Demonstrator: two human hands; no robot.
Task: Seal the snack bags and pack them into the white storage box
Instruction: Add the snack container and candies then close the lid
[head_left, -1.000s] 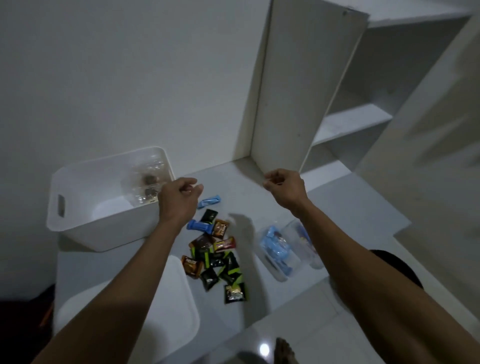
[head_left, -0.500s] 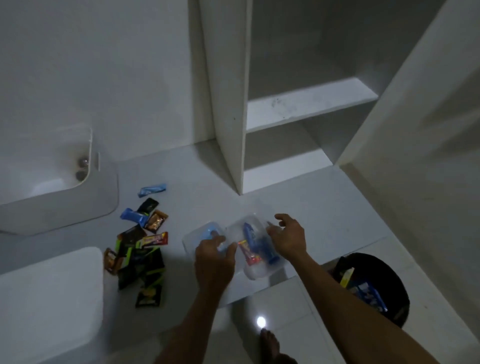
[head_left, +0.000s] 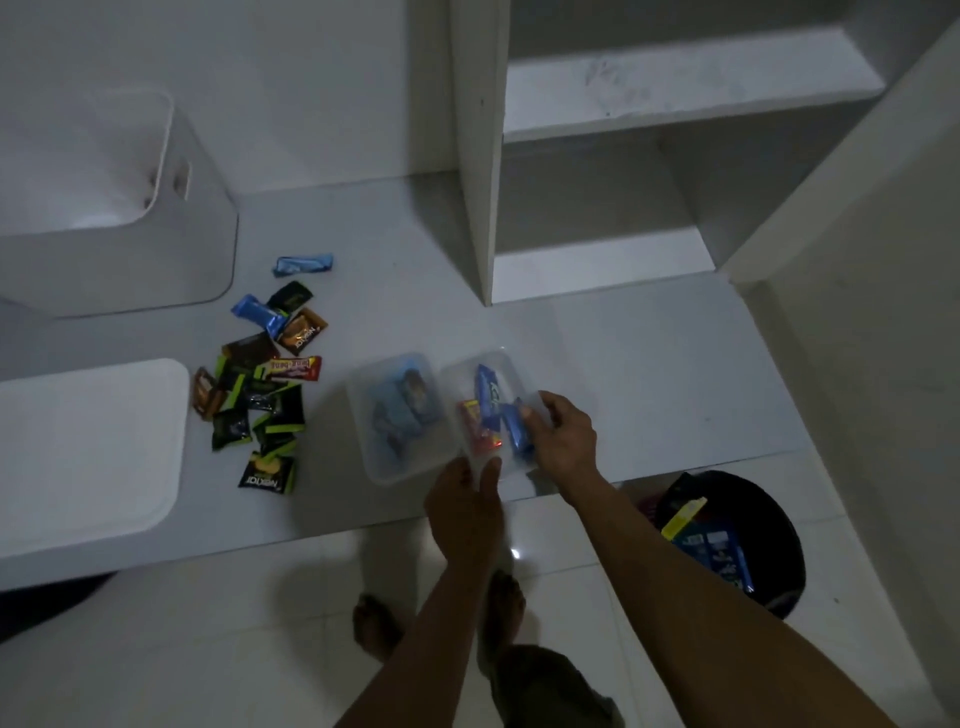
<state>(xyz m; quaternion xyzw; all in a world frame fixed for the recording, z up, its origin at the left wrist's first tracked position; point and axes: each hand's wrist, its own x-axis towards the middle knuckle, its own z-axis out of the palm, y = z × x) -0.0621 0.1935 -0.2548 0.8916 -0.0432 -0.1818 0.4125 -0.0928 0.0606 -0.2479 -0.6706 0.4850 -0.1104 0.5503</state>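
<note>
At the far left of the counter (head_left: 649, 353) stands the white storage box (head_left: 156, 249), open at the top, with its flat lid (head_left: 88, 447) lying nearer. To their right lies a scatter of loose snack packets (head_left: 260, 395), black, green, blue and orange. Right again, two clear snack bags sit side by side near the counter's edge: the left bag (head_left: 395, 415) lies untouched, the right bag (head_left: 493, 410) shows blue and red packets inside. The left hand (head_left: 465, 512) has its grip pinched on this bag's near edge; the right hand (head_left: 563, 441) has its grip clamped on its right side. A black bin (head_left: 769, 525) stands on the floor, near right.
</note>
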